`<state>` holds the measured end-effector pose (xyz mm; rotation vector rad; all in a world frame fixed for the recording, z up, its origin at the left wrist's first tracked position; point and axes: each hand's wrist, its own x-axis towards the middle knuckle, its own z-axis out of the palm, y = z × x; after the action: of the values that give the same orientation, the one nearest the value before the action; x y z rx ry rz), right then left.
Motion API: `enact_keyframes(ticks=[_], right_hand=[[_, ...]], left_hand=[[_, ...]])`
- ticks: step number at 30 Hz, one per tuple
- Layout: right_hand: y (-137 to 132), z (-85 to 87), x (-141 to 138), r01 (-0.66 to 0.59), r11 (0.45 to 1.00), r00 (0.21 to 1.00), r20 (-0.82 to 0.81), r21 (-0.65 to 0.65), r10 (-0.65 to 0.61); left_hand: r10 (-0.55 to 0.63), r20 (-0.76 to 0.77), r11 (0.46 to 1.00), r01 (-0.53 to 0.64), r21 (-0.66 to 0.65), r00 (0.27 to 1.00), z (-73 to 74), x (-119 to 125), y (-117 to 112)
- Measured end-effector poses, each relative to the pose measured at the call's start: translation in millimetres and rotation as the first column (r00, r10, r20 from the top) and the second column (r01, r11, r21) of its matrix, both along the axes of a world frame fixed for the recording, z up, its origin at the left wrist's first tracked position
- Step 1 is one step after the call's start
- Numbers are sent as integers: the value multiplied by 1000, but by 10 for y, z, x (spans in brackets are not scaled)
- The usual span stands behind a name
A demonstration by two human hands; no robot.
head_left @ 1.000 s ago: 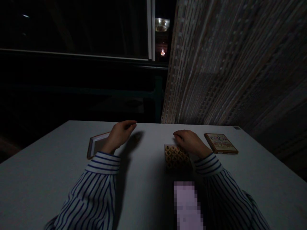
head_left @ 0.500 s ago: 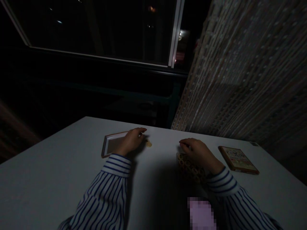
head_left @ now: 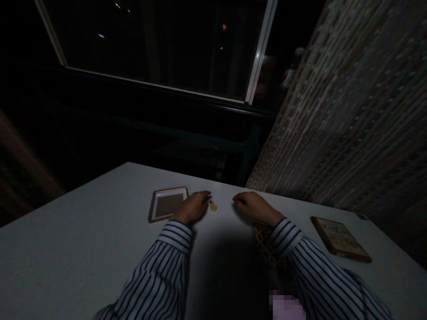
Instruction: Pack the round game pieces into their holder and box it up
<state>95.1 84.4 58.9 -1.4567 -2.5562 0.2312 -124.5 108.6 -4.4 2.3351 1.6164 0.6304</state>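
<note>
My left hand [head_left: 194,207] rests on the white table [head_left: 100,244] with its fingers loosely apart, close by two small round wooden discs [head_left: 214,207], one of which bears a dark cross mark. Under its wrist side lies a shallow tin tray [head_left: 151,209] with a rim and a brown inside. My right hand [head_left: 255,208] hovers to the right of the discs, fingertips pressed together; whatever they hold is hidden. Below its wrist is a cluster of ring-marked round pieces [head_left: 263,244], partly covered by my striped sleeve.
A flat tin [head_left: 342,238] with a printed top lies at the right. Beyond the table's far edge are a dark window [head_left: 150,44] and a hanging string curtain [head_left: 333,111]. A pixelated pink patch [head_left: 287,306] shows at the bottom. The light is dim.
My right hand has moved left from over the round pieces towards the discs. The left hand has barely shifted; a cross-marked disc now shows beside it. The view has turned slightly.
</note>
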Motion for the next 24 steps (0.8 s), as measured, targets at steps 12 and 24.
enact_keyframes(ticks=[12, 24], right_hand=[[130, -222, -254, -23, 999, 1000, 7, -43, 24], [131, -278, -280, -24, 998, 1000, 12, -58, 24]], left_hand=[[35, 30, 999, -35, -5, 999, -65, 42, -36], [-39, 17, 998, 38, 53, 999, -194, 20, 6]])
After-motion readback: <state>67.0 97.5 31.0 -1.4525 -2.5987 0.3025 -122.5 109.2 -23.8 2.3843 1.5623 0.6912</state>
